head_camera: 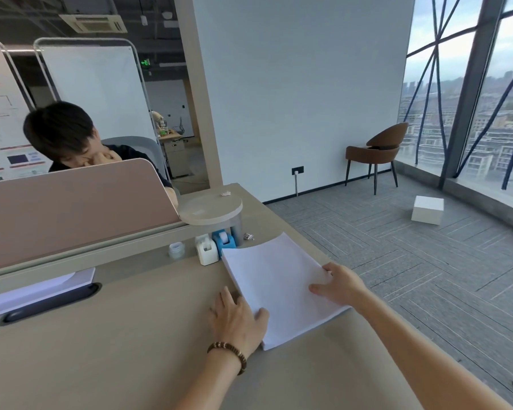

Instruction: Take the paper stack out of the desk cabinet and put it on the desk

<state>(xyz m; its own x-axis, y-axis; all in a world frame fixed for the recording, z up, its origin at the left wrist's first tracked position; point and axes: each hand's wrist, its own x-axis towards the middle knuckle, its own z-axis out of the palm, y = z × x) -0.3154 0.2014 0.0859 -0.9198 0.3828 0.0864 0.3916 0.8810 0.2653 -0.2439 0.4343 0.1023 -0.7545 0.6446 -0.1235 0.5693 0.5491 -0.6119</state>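
Note:
A thick white paper stack lies flat on the beige desk, near the desk's right edge. My left hand rests against the stack's near left edge, thumb on the top sheet, fingers spread along the side. My right hand grips the right edge of the stack, thumb on top and fingers around the side. The desk cabinet is out of view.
Behind the stack stand a white dispenser, a blue tape dispenser and a small round jar. A round shelf and a pink partition rise behind; a person sits beyond it. More paper lies at left.

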